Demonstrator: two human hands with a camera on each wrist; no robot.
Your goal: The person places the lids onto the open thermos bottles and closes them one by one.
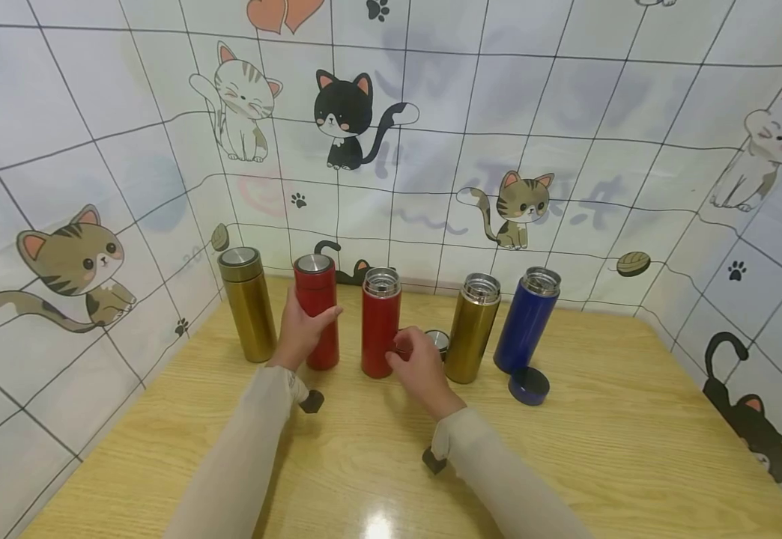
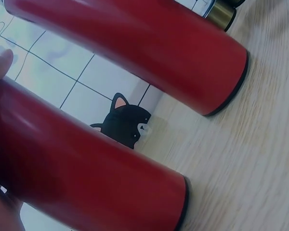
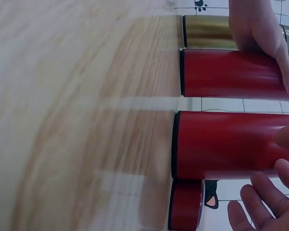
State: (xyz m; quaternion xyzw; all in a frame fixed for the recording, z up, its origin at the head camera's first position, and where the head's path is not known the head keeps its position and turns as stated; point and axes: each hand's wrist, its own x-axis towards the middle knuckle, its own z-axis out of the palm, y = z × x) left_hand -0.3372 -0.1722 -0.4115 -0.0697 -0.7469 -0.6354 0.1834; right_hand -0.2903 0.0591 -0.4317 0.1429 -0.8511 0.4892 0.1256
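My left hand grips a capped red thermos, its thumb across the front; the thermos stands upright on the table. To its right is an uncapped red thermos with a bare steel mouth. My right hand is at that thermos's right side, fingers spread and loosely bent. In the right wrist view, its thumb overlaps the thermos wall and its other fingers are apart, grasping nothing. A red cap sits beside the thermos base, mostly hidden behind the right hand in the head view.
A capped gold thermos stands at far left. On the right are an uncapped gold thermos, its cap beside it, and an uncapped blue thermos with its blue cap in front. Cat-patterned wall sheeting borders the wooden table.
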